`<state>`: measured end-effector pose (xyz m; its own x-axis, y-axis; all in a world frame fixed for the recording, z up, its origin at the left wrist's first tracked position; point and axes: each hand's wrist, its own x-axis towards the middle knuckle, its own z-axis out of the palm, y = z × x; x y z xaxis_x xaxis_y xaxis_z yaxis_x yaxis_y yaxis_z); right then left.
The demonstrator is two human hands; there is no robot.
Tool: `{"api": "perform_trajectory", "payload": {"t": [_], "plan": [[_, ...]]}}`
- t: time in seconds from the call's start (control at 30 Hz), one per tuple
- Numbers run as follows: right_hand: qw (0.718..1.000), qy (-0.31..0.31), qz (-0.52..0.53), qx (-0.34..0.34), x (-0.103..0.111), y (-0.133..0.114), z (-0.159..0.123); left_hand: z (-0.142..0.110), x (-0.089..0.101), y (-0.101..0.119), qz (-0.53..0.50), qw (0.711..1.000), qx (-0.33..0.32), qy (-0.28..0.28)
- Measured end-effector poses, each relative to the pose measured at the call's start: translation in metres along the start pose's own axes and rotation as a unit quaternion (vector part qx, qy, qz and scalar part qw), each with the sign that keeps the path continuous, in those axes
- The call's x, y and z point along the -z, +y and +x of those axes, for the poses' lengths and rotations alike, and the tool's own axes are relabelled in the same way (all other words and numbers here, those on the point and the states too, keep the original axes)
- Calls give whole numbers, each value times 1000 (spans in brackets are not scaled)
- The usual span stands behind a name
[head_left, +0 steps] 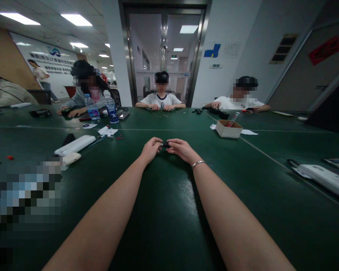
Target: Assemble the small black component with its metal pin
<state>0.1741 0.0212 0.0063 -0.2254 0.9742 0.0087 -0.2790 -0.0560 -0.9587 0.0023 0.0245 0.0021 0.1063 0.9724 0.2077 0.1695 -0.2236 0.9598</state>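
Forearms, two: bare, reaching forward over the green tabletop (pixel 164 210), a silver bracelet (pixel 198 163) on the right wrist. Left hand (pixel 151 149), right hand (pixel 183 148): raised just above the surface, each grip closed by thumb and fingertips on one end of a small dark piece (pixel 165 144), held level between them. The piece, perhaps with a silvery end at the left fingers, is too small and too covered to identify. Step in hand, as judged: two-handed fingertip handling; any shift of the piece would call for both grips moving together, or one holding firm while the other adjusts. Side bounds: white power strip (pixel 75 146) beyond the left forearm; second power strip (pixel 326 177) well out to the right. Ahead, left: red wire scraps (pixel 119 137), crumpled paper (pixel 107 131), two plastic bottles, one (pixel 111 109) just right of the other (pixel 92 108). Ahead, right: open cardboard box (pixel 228 130), a clear tube leaning in it. Table seams: one across beyond the hands, one slanting right. Far edge: a person (pixel 161 99) seated opposite, forearms on the table; glass double door (pixel 164 52) behind.
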Motion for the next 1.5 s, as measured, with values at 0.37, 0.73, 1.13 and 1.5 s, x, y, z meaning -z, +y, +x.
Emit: {"api": "perform_trajectory", "payload": {"t": [0.37,0.73,1.13,1.5], "plan": [[1000,-9,5,3,0,0,-1,2,1,-4,11,1000,-13,-18],[1000,-11,2,-1,0,-1,-1,-1,1,1,2,1000,-11,-7],[1000,-9,3,-1,-1,-1,-1,2,1,-6,10,999,-33,-8],[1000,-12,4,-1,-1,-2,-2,0,3,-4,20,999,-33,-17]]}}
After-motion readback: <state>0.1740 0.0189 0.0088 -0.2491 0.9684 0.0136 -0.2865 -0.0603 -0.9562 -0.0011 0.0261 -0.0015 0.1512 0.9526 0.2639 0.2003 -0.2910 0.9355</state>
